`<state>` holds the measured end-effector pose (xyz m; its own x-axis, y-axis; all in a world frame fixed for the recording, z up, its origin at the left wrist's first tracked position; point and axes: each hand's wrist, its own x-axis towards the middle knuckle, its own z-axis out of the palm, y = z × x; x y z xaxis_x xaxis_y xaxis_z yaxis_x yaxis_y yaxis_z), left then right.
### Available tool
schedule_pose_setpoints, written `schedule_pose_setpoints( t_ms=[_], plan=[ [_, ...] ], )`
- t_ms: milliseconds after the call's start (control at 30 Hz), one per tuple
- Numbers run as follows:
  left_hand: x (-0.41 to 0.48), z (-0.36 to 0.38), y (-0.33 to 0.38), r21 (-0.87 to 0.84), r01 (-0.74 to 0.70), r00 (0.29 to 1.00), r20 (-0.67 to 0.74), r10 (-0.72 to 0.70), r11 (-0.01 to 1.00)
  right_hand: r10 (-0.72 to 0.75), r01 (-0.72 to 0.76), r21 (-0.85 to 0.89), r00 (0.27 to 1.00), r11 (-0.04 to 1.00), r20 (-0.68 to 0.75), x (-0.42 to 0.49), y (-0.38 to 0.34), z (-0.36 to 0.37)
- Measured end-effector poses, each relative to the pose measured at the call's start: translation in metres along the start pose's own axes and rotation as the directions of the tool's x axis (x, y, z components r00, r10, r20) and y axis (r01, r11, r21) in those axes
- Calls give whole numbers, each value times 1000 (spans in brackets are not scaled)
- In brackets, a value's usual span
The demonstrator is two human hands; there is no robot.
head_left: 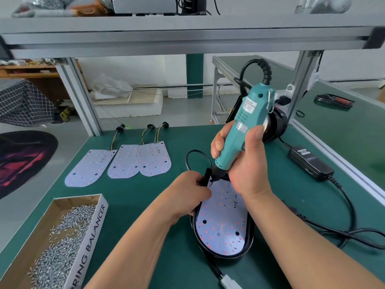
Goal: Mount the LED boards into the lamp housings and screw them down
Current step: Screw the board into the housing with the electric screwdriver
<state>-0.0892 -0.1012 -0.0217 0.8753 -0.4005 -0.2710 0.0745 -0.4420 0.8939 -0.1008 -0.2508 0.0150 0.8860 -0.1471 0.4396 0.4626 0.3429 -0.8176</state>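
- The right hand [248, 163] grips the barrel of a teal electric screwdriver [243, 126]. The tool is held close to upright, its top leaning slightly right. Its dark tip points down at the far end of a board.
- The left hand [193, 192] has its fingers curled on the far left rim of a black oval lamp housing [251, 236], just beside the screwdriver tip.
- The housing lies on a dark green table [135, 188], near the front and right of centre. A white round-ended LED board dotted with red and amber LEDs [223, 222] sits inside it.
- Three spare white LED boards of the same shape [125, 161] lie flat in a row farther back on the left. The two on the right overlap at their edges. Each has a bundle of coloured wires at its far end.
- An open cardboard box with a white printed side [91, 243] stands at the front left and holds a heap of small silver screws [62, 236].
- A black power adapter [310, 163] lies on the right of the table, with a black cable looping along the surface from it.
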Motion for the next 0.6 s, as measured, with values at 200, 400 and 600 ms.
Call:
schedule_pose_setpoints(
  t_ms=[200, 400, 600],
  plan=[
    [1, 1, -1, 12, -2, 1000, -7, 2, 1000, -28, 37, -98, 996, 994, 88, -2, 3, 5],
    [1, 1, -1, 13, 11, 1000, -9, -10, 1000, -27, 52, -139, 984, 989, 179, -4, 9, 3],
    [2, 1, -2, 13, 8, 1000, -20, -8, 1000, -16, 53, -155, 972, 986, 236, -3, 11, 3]
  ],
)
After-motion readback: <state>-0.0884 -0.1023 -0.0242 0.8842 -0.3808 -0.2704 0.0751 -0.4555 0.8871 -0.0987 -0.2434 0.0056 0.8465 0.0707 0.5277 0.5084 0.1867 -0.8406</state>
